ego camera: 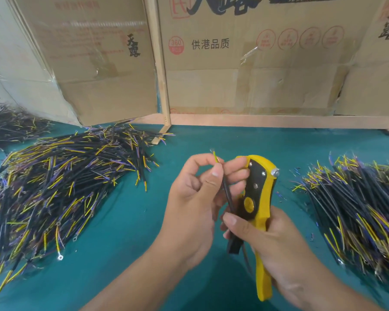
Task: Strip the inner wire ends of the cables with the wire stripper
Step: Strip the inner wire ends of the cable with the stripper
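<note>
The left hand pinches one black cable. The right hand holds one yellow wire stripper. Three piles of cables lie on the green table.

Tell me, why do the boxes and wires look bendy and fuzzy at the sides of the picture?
Head view: the wide lens bows the cardboard boxes and the wooden post outward; the right wire pile smears near the edge, and the left box's print is blurred under shiny tape glare; the middle stays sharp, so the wire stripper and both hands, left and right, look clear; light is soft, shadows faint.
</note>
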`<state>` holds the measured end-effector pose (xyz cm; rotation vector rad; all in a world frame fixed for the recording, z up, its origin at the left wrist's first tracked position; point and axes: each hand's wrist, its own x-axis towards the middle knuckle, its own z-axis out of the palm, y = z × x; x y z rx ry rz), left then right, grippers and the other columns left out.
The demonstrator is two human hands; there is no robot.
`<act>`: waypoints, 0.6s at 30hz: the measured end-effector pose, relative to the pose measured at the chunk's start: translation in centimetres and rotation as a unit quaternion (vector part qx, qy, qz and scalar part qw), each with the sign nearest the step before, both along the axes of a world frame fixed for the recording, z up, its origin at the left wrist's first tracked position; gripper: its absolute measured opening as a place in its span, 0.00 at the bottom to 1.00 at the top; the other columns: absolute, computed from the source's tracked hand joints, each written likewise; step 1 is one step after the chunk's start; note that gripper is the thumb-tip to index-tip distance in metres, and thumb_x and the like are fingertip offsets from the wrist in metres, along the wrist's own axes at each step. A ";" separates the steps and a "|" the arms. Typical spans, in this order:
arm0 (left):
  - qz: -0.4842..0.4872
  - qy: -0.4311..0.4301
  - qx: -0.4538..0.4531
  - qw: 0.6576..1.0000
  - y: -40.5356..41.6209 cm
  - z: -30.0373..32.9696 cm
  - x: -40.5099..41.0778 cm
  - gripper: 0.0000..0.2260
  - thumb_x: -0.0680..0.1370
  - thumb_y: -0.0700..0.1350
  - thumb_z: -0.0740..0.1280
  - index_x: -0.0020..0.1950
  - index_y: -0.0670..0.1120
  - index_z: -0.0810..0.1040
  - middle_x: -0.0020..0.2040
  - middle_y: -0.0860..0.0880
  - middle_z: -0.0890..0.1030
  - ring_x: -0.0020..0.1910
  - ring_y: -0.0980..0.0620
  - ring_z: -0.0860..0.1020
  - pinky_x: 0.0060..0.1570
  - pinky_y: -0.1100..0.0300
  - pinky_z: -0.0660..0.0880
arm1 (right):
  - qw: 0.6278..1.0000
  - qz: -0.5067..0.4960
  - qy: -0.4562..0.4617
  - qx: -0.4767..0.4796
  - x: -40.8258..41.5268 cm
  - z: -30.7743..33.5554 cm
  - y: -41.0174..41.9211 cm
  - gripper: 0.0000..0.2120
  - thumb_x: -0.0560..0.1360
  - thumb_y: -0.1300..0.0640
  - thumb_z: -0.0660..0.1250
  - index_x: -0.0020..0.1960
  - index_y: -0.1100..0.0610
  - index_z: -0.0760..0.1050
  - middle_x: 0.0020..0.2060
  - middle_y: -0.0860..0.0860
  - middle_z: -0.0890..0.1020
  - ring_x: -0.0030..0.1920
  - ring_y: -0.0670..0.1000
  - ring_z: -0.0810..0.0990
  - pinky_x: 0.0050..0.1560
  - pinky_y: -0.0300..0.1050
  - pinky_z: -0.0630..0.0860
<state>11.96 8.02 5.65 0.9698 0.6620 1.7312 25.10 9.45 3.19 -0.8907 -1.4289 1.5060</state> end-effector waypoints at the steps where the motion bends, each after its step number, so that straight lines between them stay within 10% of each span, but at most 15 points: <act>1: 0.003 -0.020 -0.014 1.000 0.0 -0.1 0.1 0.04 0.79 0.41 0.66 0.53 0.43 0.74 0.54 0.41 0.85 0.49 0.49 0.84 0.48 0.61 0.80 | 1.000 -0.007 0.020 -0.008 -0.2 0.0 -0.2 0.14 0.62 0.48 0.83 0.42 0.54 0.84 0.34 0.59 0.83 0.36 0.54 0.81 0.44 0.53 0.80; 12: 0.106 0.078 -0.138 0.982 0.4 0.1 -1.5 0.03 0.74 0.35 0.72 0.41 0.38 0.80 0.38 0.38 0.83 0.31 0.48 0.81 0.34 0.59 0.79 | 0.997 -0.060 -0.033 0.030 0.9 0.1 -0.3 0.16 0.61 0.41 0.73 0.41 0.52 0.82 0.32 0.58 0.82 0.38 0.60 0.82 0.47 0.58 0.79; 18: 0.044 0.005 -0.217 0.975 0.4 -0.2 -1.4 0.03 0.78 0.35 0.65 0.45 0.38 0.77 0.40 0.38 0.85 0.32 0.48 0.83 0.32 0.61 0.79 | 0.973 -0.098 -0.128 0.167 1.0 0.6 -0.6 0.15 0.62 0.38 0.69 0.40 0.49 0.77 0.29 0.55 0.79 0.30 0.52 0.75 0.30 0.33 0.70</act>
